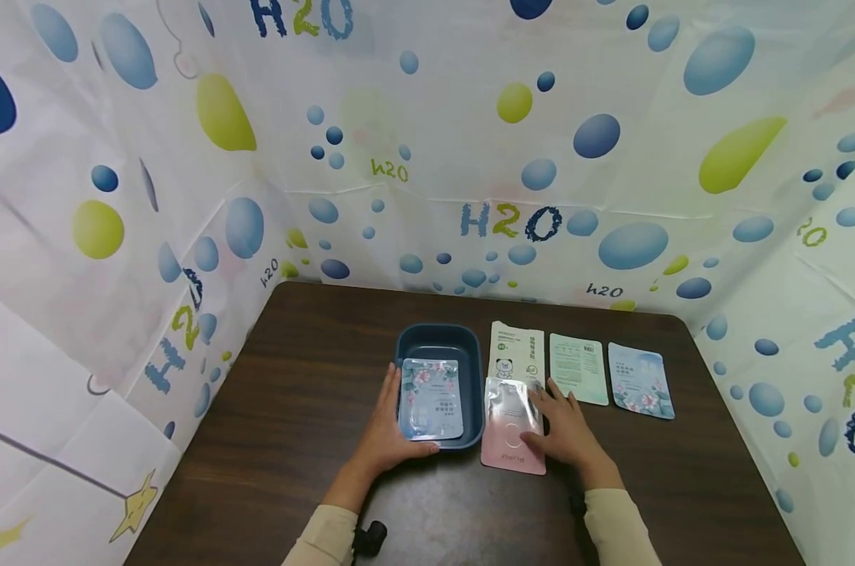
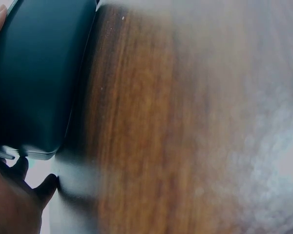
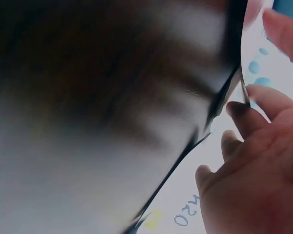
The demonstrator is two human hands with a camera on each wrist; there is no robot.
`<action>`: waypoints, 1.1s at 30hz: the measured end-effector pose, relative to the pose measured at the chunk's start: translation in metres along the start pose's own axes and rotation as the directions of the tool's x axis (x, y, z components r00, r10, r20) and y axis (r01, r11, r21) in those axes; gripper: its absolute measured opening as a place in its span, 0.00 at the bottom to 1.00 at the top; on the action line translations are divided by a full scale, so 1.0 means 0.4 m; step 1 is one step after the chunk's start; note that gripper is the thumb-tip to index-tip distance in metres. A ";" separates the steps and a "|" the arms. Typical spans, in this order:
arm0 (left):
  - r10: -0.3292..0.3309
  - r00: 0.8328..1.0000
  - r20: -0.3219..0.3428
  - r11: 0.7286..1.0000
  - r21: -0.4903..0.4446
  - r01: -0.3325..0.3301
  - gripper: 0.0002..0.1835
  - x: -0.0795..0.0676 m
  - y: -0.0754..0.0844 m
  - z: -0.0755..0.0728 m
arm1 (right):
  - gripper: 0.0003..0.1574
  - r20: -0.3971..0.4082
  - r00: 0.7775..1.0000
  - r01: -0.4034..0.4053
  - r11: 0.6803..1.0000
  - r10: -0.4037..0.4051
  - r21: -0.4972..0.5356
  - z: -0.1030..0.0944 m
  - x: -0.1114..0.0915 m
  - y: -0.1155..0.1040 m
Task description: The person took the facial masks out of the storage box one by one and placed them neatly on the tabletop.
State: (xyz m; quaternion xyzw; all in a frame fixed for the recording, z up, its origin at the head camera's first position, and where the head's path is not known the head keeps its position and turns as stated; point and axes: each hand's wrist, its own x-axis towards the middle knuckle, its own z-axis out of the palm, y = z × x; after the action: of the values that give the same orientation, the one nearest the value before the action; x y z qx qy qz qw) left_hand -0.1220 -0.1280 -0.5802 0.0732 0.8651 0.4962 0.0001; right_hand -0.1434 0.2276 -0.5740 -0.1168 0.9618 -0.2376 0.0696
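Observation:
A dark blue rectangular tray (image 1: pixel 473 393) holds a blue floral sachet (image 1: pixel 434 401). My left hand (image 1: pixel 392 436) grips the tray at its near left corner, fingers along the left wall and thumb at the front rim. In the left wrist view the tray wall (image 2: pixel 34 73) fills the upper left. Right of the tray lies a silver-and-pink sachet (image 1: pixel 508 448), overlapping the bottom of a pale green bear sachet (image 1: pixel 515 346). My right hand (image 1: pixel 569 432) touches the pink sachet's right side with spread fingers, thumb over its face. The right wrist view shows those fingers (image 3: pixel 249 122) by an edge.
A light green sachet (image 1: pixel 579 369) and another blue floral sachet (image 1: pixel 641 381) lie farther right in a row. Everything stands on a dark wooden table (image 1: pixel 314 377). White curtains (image 1: pixel 434 141) with blue and green drops surround the table's back and sides.

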 end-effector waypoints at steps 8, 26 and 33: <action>0.004 1.000 0.005 1.000 0.014 -0.004 0.80 0.003 -0.001 0.004 | 0.55 0.069 0.997 -0.021 0.999 0.024 -0.039 -0.003 -0.023 0.004; 0.023 1.000 -0.012 1.000 0.008 -0.023 0.80 0.003 -0.003 -0.001 | 0.56 0.114 0.992 -0.055 0.998 0.054 0.013 -0.003 -0.030 0.006; 0.026 1.000 -0.018 1.000 0.013 -0.026 0.80 0.004 -0.006 0.002 | 0.56 0.076 0.995 -0.071 0.996 0.066 0.061 -0.001 -0.029 0.015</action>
State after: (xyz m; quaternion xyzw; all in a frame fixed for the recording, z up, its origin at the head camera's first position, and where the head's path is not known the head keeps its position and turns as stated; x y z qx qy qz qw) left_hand -0.1238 -0.1282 -0.5826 0.0801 0.8671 0.4914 -0.0145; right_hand -0.1333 0.2358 -0.5755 -0.0904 0.9540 -0.2609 0.1170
